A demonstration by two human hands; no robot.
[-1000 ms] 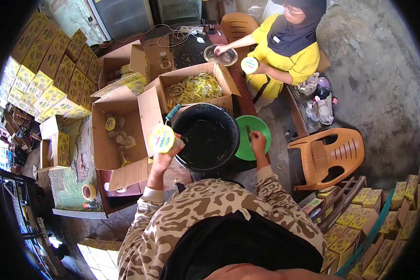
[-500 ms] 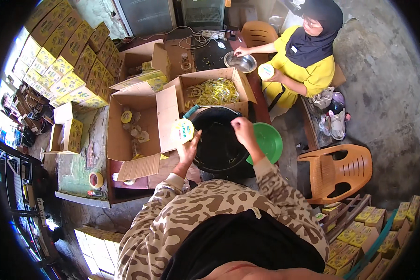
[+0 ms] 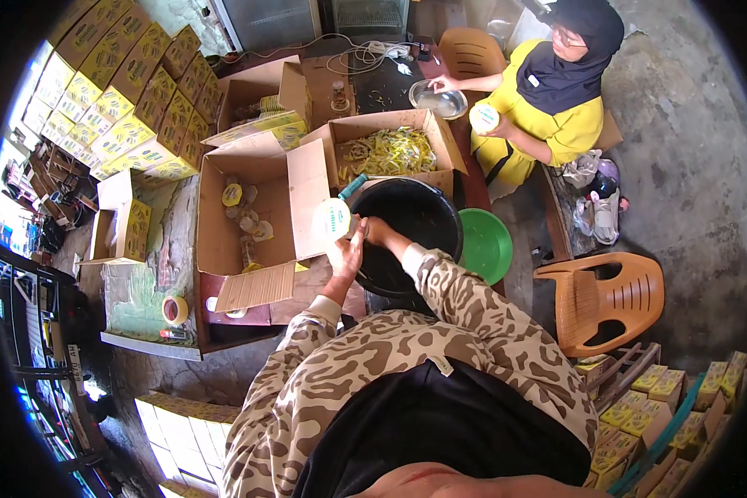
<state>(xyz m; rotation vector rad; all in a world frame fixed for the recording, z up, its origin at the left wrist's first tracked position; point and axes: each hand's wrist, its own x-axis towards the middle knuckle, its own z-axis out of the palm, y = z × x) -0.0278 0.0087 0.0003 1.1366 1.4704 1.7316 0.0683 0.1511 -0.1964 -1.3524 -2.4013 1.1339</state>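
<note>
My left hand holds up a jar whose round white and yellow top faces me. Its fingers wrap round the jar's side. Close against it, my right hand is closed, its fingertips partly hidden beside the jar; what they pinch, if anything, does not show. Both hands are over the near left rim of a black bucket with a teal handle grip. An opened cardboard box holding several clear jars stands left of the hands.
Another box holds a heap of yellow strips. A green basin sits right of the bucket. Across the table, a person in yellow holds a similar jar over a metal bowl. An orange chair stands at right; stacked cartons rise at left.
My right hand has come left and down from above the bucket to meet the jar in my left hand. The jar has turned slightly. The whole view has shifted a little.
</note>
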